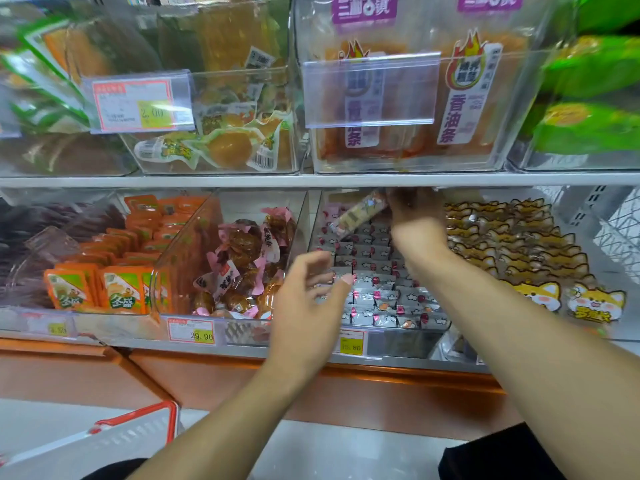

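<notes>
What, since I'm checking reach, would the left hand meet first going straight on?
Probably the grey packets just ahead: the left hand, open, points up and right at them. Depth is unclear, so it may pass just above.

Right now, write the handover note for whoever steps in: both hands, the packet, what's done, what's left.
Right hand: grips a long clear snack packet, raised just under the upper shelf, above the rows of grey packets.
Left hand: open, fingers spread, holds nothing, in front of those rows.
Done: the packet is in hand, clear of the rows.
Left: probably to set it down, either among the rows or in the white basket at lower left; which one cannot be told.
</notes>
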A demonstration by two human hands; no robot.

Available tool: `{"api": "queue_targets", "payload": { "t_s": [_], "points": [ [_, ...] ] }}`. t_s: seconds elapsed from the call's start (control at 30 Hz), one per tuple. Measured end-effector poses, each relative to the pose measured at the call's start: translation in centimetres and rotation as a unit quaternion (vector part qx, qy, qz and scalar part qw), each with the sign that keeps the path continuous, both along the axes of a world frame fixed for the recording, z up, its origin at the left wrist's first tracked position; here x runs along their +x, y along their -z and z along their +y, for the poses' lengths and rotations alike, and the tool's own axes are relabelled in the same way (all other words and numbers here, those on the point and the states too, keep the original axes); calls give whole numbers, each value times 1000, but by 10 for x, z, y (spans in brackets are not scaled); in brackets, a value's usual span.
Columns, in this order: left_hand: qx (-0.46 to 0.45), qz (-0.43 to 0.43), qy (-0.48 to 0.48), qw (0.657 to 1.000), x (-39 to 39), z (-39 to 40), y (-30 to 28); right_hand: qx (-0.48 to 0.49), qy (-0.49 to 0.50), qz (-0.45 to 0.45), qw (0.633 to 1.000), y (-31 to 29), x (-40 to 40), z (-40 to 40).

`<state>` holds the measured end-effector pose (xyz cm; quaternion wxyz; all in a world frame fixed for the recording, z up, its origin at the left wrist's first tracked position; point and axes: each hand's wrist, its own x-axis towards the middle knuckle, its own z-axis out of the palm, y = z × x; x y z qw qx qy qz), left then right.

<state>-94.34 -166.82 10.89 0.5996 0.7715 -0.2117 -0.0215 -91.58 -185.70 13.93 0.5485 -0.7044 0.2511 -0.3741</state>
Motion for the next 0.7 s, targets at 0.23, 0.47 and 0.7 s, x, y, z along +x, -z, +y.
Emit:
{"api": "queue_targets", "payload": {
  "t_s": [0.23,0.47,0.7],
  "points": [
    [-140,243,28,959,6,16,-12,227,-164,27,960,8,-66,34],
    [-208,310,-11,928,4,21,-12,229,-292,103,923,4,-98,20],
    [-269,342,17,900,6,19,-11,277,-259,87,921,5,-98,14]
  ]
}}
